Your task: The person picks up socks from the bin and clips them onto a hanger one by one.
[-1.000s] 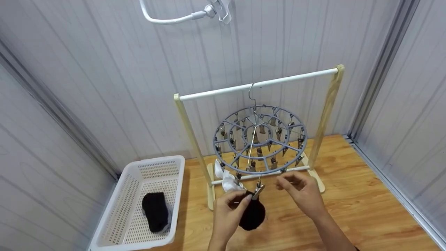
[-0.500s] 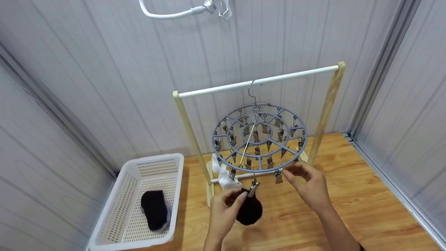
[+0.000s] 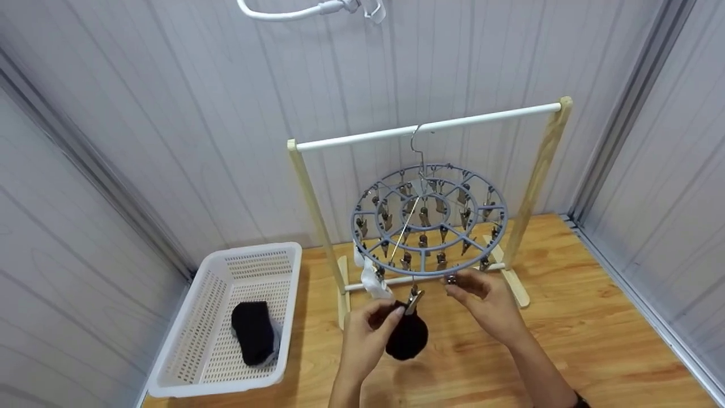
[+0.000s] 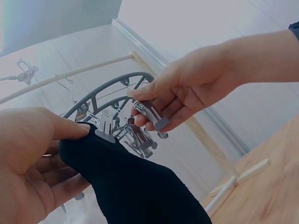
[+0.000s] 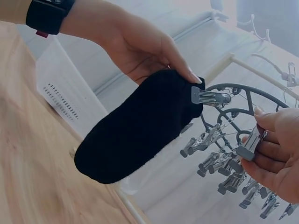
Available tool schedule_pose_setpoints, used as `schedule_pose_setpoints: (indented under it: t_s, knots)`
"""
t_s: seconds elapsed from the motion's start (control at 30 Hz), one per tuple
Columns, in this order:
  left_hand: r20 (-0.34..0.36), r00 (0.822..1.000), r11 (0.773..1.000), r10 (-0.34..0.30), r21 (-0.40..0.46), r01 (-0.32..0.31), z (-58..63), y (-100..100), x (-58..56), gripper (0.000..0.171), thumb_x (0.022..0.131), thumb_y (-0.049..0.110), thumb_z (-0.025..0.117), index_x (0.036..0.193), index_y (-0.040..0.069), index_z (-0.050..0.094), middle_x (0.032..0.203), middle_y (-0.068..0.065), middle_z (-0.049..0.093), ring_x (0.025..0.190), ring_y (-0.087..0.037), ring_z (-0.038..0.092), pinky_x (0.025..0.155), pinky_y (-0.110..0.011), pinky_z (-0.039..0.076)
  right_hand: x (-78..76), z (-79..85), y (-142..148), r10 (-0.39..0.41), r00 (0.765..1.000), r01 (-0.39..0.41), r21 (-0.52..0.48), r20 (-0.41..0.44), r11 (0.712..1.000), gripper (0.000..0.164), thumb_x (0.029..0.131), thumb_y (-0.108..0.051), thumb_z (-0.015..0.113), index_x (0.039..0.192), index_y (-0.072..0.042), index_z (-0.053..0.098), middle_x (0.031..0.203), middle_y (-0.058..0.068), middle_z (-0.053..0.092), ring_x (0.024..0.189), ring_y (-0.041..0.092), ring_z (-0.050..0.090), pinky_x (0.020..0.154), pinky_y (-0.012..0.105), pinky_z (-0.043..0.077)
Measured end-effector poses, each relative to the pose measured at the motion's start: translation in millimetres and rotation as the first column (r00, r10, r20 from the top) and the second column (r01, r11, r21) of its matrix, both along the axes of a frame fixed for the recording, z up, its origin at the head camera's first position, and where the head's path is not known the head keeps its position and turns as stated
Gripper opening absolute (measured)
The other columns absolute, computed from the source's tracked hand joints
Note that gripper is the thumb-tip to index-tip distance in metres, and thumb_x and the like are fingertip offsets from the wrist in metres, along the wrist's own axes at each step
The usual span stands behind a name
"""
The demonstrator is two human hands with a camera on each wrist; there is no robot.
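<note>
Now the left hand (image 3: 364, 333) is pinching a black cloth sock (image 3: 408, 339), right hand (image 3: 490, 305) gripping a silvery metal clip (image 5: 250, 144) rightward.

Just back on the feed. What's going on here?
A person is working at a round clip hanger hooked on a white rail. The left hand pinches a black sock near its opening, where a metal clip grips it. The right hand holds a second clip, with nothing in it. White fabric hangs at the hanger's left side, and a dark bundle lies in the white basket.
</note>
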State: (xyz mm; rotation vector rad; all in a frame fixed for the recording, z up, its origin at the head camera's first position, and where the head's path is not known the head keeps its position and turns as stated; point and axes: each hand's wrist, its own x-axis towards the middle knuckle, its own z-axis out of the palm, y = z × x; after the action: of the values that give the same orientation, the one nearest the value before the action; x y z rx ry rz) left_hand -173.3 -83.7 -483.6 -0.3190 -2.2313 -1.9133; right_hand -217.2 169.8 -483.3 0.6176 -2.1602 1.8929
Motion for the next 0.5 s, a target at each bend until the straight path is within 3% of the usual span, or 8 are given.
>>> schedule_pose_setpoints:
  t_s: [0.17, 0.5]
  knots:
    - [-0.011, 0.999, 0.999, -0.036, -0.023, 0.036, 0.1, -2.9, -2.6, 0.009, 0.098, 0.014, 0.078, 0.104, 0.007, 0.08, 0.098, -0.004, 0.078, 0.084, -0.017, 0.074, 0.075, -0.027, 0.061, 0.1, 0.2, -2.3, 0.027, 0.999, -0.026, -0.056, 0.026, 0.998, 0.02, 0.097, 0.001, 0.074, 0.116, 0.008, 0.071, 0.11, 0.02, 0.076, 0.095, 0.022, 0.076, 0.086, 0.035, 0.063]
    - [0.038, 0.997, 0.993, -0.073, -0.094, 0.076, -3.5, -16.7, -4.3, 0.017, 0.097, 0.01, 0.079, 0.112, 0.003, 0.077, 0.104, -0.007, 0.078, 0.09, -0.015, 0.074, 0.081, -0.028, 0.062, 3.1, 0.5, -4.1, 0.041, 0.996, -0.033, -0.099, 0.077, 0.995, 0.029, 0.097, 0.003, 0.073, 0.123, 0.013, 0.068, 0.114, 0.03, 0.073, 0.1, 0.022, 0.077, 0.087, 0.037, 0.062]
